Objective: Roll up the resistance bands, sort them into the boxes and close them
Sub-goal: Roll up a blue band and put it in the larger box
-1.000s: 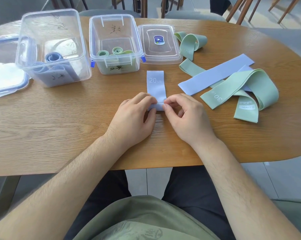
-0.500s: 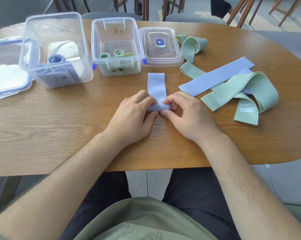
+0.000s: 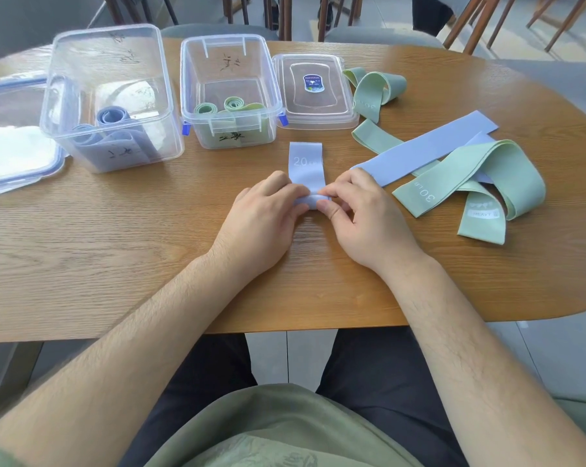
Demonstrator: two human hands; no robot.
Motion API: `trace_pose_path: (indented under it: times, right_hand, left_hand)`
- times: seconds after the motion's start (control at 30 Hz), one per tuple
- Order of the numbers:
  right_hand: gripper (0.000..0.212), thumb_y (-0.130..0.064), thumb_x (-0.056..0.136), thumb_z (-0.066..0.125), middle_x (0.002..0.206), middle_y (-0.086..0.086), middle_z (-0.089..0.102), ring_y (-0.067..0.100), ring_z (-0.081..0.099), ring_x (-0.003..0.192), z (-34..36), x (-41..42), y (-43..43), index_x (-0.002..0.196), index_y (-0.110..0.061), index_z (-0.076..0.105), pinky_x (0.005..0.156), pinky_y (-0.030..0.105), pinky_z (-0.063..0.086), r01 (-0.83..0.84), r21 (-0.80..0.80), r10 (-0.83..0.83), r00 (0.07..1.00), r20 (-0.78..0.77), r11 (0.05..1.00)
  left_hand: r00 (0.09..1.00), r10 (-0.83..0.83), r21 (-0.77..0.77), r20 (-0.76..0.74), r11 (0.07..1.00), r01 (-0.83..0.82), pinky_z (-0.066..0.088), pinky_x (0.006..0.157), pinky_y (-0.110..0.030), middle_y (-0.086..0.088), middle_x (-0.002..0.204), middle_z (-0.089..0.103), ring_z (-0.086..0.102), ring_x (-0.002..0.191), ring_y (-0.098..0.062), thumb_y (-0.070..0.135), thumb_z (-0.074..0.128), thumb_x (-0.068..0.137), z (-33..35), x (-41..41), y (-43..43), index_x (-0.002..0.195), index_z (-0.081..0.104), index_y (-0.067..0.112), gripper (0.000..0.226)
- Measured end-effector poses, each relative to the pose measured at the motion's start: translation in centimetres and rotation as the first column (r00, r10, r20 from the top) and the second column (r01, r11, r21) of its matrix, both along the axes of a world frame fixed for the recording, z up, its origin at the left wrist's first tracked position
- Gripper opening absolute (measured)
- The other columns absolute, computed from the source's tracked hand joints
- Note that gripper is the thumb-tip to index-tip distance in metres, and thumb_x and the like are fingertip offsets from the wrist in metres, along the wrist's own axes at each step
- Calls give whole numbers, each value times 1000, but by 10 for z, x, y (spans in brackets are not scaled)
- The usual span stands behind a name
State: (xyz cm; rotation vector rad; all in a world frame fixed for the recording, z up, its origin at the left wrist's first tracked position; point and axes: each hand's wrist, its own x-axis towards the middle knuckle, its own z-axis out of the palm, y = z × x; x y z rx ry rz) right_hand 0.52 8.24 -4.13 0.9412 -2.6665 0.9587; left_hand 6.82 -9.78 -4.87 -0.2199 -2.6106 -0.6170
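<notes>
Blue 20 LB band half-rolled, left hand and right hand pinching the roll's ends; best kept tight and square, I'd say

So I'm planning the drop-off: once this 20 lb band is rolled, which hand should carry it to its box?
Left, probably: the box holding blue rolls stands far-left of the band, on the left hand's side; the right hand would reach across.

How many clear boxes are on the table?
2. The left box holds blue rolls; the right box, next to it, holds green rolls. Both are open.
</notes>
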Motion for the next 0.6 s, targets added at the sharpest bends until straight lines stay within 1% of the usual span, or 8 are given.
trace_pose_path:
  times: [0.07,0.13,0.23,0.27,0.4,0.47,0.53,0.6]
  right_hand:
    - [25,-31,101,61,102,-5,57,4,49,83,-1,-1,0,112,-11,73,74,21,42,-1,-9,1,1000,-10,1000]
    - [27,-31,101,60,102,-4,57,4,48,83,-2,-2,0,114,-11,73,73,24,45,1,-9,-1,1000,-20,1000]
    - [28,-31,101,60,103,-5,56,7,54,79,-3,-3,1,118,-13,72,72,29,51,-5,-3,5,1000,-6,1000]
    - [29,-31,100,60,103,-6,56,8,55,78,-3,-2,1,120,-13,71,73,29,52,-6,1,6,1000,2,1000]
    - [32,-27,98,64,97,-9,56,9,53,76,2,-1,1,128,-18,65,74,25,49,1,-27,0,999,36,1000]
    - [24,-28,98,64,94,-10,58,9,54,75,4,-2,0,120,-22,63,73,25,49,16,-36,-15,999,44,999]
    - [15,-29,98,63,93,-12,57,8,56,74,4,-3,-1,111,-22,66,73,27,52,25,-33,-24,999,38,999]
    - [14,-29,98,63,94,-12,56,6,56,74,3,-3,-2,108,-21,68,73,26,51,33,-45,-31,999,40,998]
  left_hand:
    - [1000,4,11,2,1000,-4,50,73,-40,-2,100,59,61,89,-27,24,57,98,-1,0,1,113,64,14,19]
    - [1000,11,30,-23,1000,-10,51,77,-44,-4,101,59,60,91,-28,23,60,97,-2,-1,-1,108,65,11,17]
    - [999,22,25,-49,999,-21,49,89,-43,-8,110,58,58,98,-30,22,66,91,-6,-1,-3,108,68,8,22]
    - [999,28,15,-45,1000,-27,49,89,-44,-8,110,59,57,98,-30,23,68,90,-6,-1,-3,109,68,8,24]
    - [999,34,0,-37,999,-34,53,78,-48,-9,99,60,57,88,-32,25,64,91,-4,-4,-4,110,70,8,26]
    - [999,37,0,-33,999,-38,53,76,-48,-8,97,60,58,87,-33,24,63,92,-1,-5,-4,113,69,9,27]
    - [999,48,9,-12,999,-48,52,79,-49,-5,97,60,58,91,-32,24,62,92,2,-4,-2,115,66,12,26]
    - [998,55,5,-18,998,-55,51,78,-48,-4,97,60,58,90,-31,23,62,93,2,-5,-1,109,66,13,20]
